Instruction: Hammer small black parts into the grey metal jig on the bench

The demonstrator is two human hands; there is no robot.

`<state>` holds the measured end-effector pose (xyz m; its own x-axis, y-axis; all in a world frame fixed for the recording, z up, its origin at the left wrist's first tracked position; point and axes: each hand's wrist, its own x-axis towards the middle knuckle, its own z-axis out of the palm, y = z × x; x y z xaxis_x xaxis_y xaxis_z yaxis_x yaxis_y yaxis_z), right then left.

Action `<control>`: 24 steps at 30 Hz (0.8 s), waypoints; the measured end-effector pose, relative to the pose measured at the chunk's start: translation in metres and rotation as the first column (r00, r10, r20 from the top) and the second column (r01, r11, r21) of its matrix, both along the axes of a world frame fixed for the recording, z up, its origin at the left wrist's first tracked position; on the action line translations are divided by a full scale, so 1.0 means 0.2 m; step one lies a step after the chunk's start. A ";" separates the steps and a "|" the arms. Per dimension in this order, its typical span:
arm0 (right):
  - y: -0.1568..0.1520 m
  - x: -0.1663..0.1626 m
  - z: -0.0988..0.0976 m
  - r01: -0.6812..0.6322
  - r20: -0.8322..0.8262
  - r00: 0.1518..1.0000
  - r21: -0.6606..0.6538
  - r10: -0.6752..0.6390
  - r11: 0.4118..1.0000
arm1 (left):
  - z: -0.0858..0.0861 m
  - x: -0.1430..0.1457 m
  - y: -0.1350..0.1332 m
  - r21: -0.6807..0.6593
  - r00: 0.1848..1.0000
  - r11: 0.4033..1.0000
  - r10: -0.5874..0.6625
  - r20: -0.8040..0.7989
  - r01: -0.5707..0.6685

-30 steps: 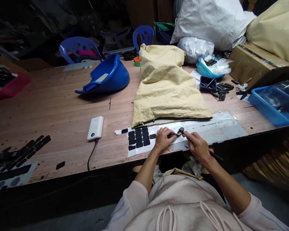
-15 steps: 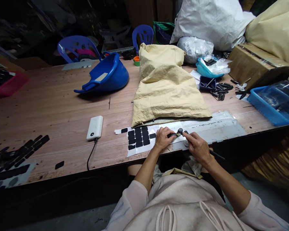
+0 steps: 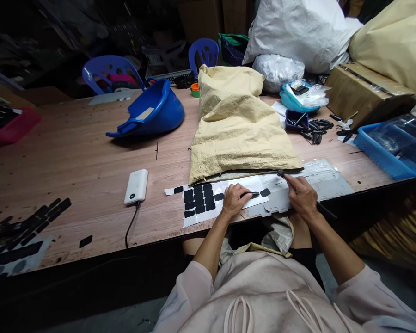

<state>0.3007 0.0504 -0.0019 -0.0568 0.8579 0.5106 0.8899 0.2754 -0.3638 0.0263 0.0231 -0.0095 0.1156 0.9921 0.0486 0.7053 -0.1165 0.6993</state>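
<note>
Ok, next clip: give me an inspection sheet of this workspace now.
Surface: wood-grain table, dark specks.
Job's things: black rounded-rectangle pieces on a white flat sheet.
Clutter: large beige sack, blue plastic scoop.
Hands: left hand pinches a small black elongated part; right hand grips a dark hammer-like tool.
Cables: black cable plugged into a white rectangular device.
Surroundings: purple-blue plastic chairs behind the table.

A small, slim black piece (image 3: 254, 194) points rightward over a flat white sheet (image 3: 197, 219); a dark, round-headed, long-handled tool (image 3: 327, 210) slants beyond it.
</note>
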 end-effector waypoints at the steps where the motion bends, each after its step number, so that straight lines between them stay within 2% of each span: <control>1: 0.01 0.03 -0.03 -0.003 0.038 0.999 0.001 0.003 1.000 | 0.00 0.00 0.00 -0.007 1.000 1.000 -0.001 -0.008 0.001; 6: 0.04 0.07 -0.12 -0.031 0.188 0.982 0.043 0.022 0.999 | 0.01 0.00 0.00 -0.032 0.999 0.999 -0.003 -0.046 0.002; 11: 0.04 0.06 -0.15 -0.024 0.196 0.981 0.064 0.011 0.998 | 0.01 0.00 0.02 -0.045 0.998 0.999 0.014 -0.069 -0.017; 14: 0.04 0.06 -0.15 -0.029 0.190 0.982 0.075 0.014 0.997 | 0.04 0.01 -0.03 0.029 0.999 0.999 0.019 -0.034 -0.018; 17: 0.04 0.06 -0.14 -0.029 0.197 0.980 0.090 0.010 0.995 | 0.04 0.04 -0.19 0.169 0.990 0.984 -0.083 0.111 0.063; 19: 0.04 0.06 -0.15 -0.030 0.204 0.979 0.109 0.007 0.994 | 0.00 0.06 -0.35 0.174 0.958 0.969 -0.210 0.196 0.177; 21: 0.04 0.06 -0.15 -0.034 0.205 0.979 0.129 0.007 0.991 | -0.07 0.08 -0.50 0.093 0.939 0.957 -0.289 0.188 0.276; 24: 0.04 0.05 -0.16 -0.036 0.195 0.981 0.132 0.009 0.991 | -0.22 0.11 -0.64 -0.122 0.969 0.962 -0.240 0.055 0.245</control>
<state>0.3113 0.0590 -0.0337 -0.1844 0.7799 0.5982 0.9327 0.3307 -0.1436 0.0490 -0.1054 -0.0531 0.3538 0.9330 -0.0664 0.6387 -0.1891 0.7459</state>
